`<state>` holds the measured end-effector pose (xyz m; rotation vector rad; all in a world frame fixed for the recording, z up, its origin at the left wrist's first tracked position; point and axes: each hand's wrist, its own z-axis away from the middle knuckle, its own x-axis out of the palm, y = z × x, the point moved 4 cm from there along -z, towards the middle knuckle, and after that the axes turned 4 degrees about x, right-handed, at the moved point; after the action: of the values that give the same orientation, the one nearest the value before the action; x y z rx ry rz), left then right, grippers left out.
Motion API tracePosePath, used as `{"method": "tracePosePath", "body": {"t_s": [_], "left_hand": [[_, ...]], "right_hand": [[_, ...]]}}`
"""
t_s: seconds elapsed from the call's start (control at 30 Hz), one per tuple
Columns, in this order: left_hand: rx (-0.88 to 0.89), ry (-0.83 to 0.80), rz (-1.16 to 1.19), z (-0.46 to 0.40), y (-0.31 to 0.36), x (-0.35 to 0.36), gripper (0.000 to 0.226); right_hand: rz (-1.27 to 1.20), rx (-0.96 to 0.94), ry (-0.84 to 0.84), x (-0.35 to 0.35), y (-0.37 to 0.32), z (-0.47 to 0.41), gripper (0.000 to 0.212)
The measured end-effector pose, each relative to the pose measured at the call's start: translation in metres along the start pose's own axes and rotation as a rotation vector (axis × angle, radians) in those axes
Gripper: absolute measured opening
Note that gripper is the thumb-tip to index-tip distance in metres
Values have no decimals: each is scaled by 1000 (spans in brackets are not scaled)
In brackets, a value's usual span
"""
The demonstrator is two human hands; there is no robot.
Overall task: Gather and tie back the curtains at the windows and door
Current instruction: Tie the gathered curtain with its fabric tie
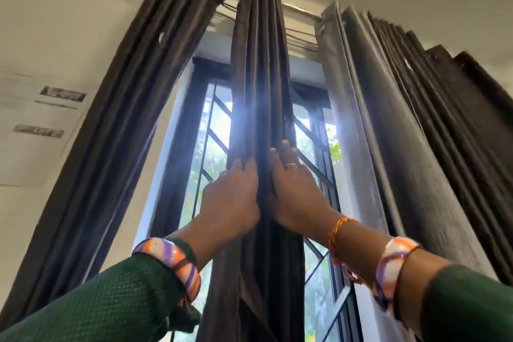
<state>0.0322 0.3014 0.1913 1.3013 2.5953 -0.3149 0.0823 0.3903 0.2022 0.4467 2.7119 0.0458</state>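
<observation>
- Nearest the camera, two green sleeves [116, 294] reach upward, a striped orange-and-purple bangle [172, 261] on each wrist.
- Between them, the left hand [230, 200] and right hand [294, 191] press flat, fingers straight, against opposite sides of the gathered middle curtain [258, 78].
- Behind it, a barred window [213, 130] glows with daylight.
- Farther out, a left curtain [133, 91] and right curtain [416, 119] hang bunched from the rod.

The curtains [258, 86] are of dark cloth with a faint satin sheen. The sleeves [111, 300] are of green, dimpled fabric. The bangles [172, 261] look glossy, like plastic. Matt dark metal bars are seen in the window [211, 130].
</observation>
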Motion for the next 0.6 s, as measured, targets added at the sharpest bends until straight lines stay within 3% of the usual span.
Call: {"method": "tracePosePath", "body": {"t_s": [0.13,0.27,0.37,0.5,0.6], "left_hand": [[-92,-52,-116,31,12,6,42],[-218,-106,-109,74,16,9,36],[-245,-92,-131,114,15,18,31],[48,-16,-193,167,21,31,24],[205,-152,-216,207,35,45,22]], "right_hand": [[-186,-79,-73,23,-2,45,61],[-537,10,-131,59,1,91,31],[-655,89,-196,90,1,125,35],[-757,206,-260,127,1,164,36],[-768,302,-289,149,5,190,49]]}}
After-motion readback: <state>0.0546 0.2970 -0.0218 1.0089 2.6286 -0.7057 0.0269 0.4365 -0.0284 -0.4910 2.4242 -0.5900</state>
